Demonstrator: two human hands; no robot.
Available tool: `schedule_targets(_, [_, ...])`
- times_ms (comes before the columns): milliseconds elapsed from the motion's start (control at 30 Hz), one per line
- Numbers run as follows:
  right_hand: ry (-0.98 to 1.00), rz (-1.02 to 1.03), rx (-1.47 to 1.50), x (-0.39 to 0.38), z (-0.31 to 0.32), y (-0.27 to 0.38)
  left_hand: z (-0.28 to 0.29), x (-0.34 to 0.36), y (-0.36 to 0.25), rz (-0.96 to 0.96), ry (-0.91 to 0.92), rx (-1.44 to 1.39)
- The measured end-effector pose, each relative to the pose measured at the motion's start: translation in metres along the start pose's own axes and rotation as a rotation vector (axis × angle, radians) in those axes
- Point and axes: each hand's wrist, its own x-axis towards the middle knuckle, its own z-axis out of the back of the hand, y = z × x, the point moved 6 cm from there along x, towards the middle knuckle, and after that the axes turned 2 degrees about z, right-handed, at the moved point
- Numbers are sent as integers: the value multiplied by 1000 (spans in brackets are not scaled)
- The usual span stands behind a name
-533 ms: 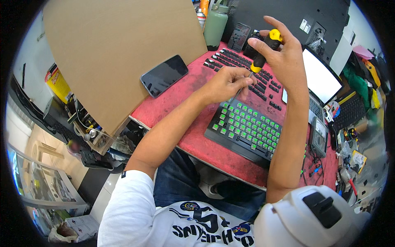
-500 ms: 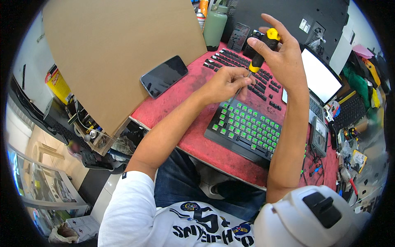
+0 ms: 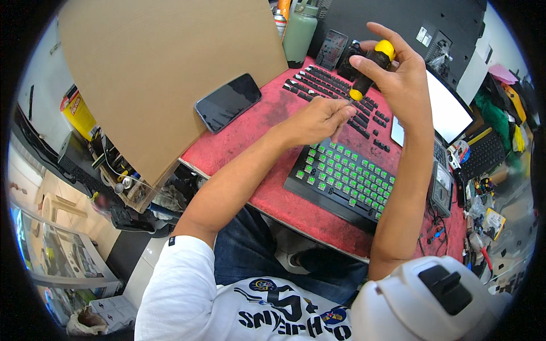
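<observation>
A screwdriver [image 3: 365, 83] with a black and yellow handle slants above the far edge of a black keyboard [image 3: 309, 191]. Its handle is held between the thumb and fingers of my right hand [image 3: 405, 77]. My left hand [image 3: 320, 120] is closed around the screwdriver's shaft just below the handle, which hides most of the shaft and the tip. Green switches stand bare in rows on the keyboard, which lies at an angle on the red table top [image 3: 270, 187]. Behind my hands, removed black keycaps [image 3: 324, 80] are laid out in rows.
A dark phone [image 3: 228, 103] leans against a large cardboard sheet [image 3: 170, 62] at the left. At the back stand a green bottle [image 3: 300, 35] and another phone [image 3: 331, 50]. An open laptop [image 3: 449, 108] is beyond my right forearm, with cables [image 3: 437, 230] nearer.
My left hand's fingers have closed more tightly near the handle, and the shaft seen below them earlier is now hidden. The screwdriver and right hand have shifted slightly right.
</observation>
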Motion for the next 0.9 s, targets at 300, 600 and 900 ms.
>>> schedule_targets(300, [-8,98,84,0,7,-4,0,1,-2,-15,4,6])
schedule_targets(600, [-4,24,92,-2,4,-4,3,1,0,42,46,30])
schedule_targets(900, [80,-84,222,-4,1,18,5,0,4,78,42,13])
